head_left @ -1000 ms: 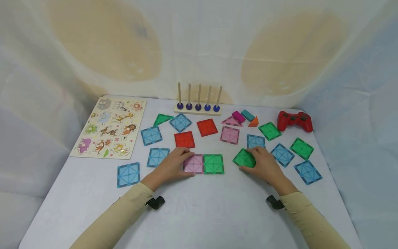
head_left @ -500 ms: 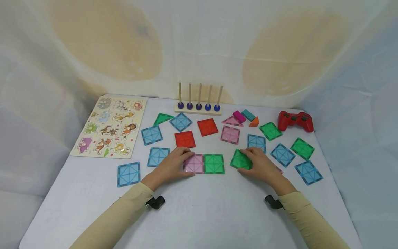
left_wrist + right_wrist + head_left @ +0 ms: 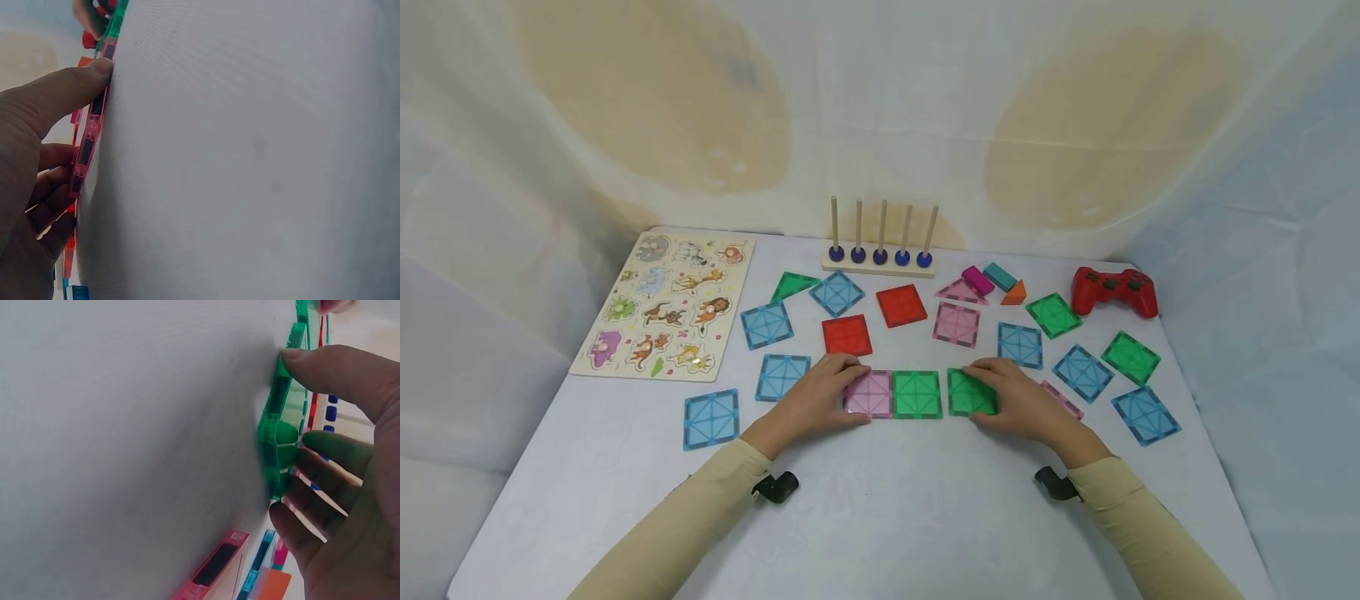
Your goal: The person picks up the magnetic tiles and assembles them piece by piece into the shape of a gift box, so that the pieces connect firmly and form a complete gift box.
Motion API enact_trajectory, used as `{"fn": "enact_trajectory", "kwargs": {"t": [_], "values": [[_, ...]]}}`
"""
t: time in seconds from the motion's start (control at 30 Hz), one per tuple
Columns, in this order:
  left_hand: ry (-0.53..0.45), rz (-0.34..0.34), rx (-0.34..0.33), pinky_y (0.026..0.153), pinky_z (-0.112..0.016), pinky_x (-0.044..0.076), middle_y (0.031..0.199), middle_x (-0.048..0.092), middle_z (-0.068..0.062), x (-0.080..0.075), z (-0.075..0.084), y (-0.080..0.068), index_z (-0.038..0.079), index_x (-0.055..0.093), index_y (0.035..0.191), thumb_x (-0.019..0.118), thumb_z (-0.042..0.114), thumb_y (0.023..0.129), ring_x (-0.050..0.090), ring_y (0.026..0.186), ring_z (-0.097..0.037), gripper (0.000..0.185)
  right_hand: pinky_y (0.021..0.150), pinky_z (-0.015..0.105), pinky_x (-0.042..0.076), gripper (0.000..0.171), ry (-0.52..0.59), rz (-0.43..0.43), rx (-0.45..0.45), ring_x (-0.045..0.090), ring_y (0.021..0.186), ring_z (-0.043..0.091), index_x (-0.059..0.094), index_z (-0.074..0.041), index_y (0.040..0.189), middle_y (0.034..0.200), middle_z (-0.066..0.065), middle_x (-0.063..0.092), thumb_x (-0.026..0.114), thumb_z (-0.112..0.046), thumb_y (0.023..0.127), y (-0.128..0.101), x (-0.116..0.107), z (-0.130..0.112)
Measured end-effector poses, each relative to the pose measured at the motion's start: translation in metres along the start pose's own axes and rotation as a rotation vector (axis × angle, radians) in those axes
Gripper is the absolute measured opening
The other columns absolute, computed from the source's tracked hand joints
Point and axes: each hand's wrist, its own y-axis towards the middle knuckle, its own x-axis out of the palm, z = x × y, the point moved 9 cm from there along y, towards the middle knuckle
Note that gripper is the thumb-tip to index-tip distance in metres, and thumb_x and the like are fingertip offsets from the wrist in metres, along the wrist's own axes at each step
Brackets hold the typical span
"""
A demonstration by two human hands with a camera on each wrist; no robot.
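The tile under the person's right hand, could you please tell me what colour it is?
Green: the tile that the right hand holds shows best in the head view.

Four green squares (image 3: 962,397), three pink squares (image 3: 868,394)

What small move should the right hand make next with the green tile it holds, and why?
Probably slide it a little further left until its edge meets the row. The right hand grips the loose green tile flat on the table, with a narrow gap left to the joined green tile. The left hand holds the pink tile, steadying that pair.
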Motion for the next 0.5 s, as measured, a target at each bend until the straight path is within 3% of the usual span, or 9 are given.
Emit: {"fn": "enact_trajectory", "kwargs": {"t": [0.5], "values": [[-0.016, 0.009, 0.006, 0.1, -0.035, 0.053, 0.138, 0.05, -0.002, -0.0023, 0.0024, -0.0009, 0.015, 0.056, 0.146, 0.084, 0.046, 0.081, 0.044, 0.128, -0.017, 0.078, 0.101, 0.053, 0.051, 0.075, -0.004, 0.012, -0.061, 0.044, 0.137, 0.034, 0.053, -0.014, 0.149, 0.148, 0.012, 0.049, 0.085, -0.03, 0.083, 0.0021, 0.0053, -0.0071]]}}
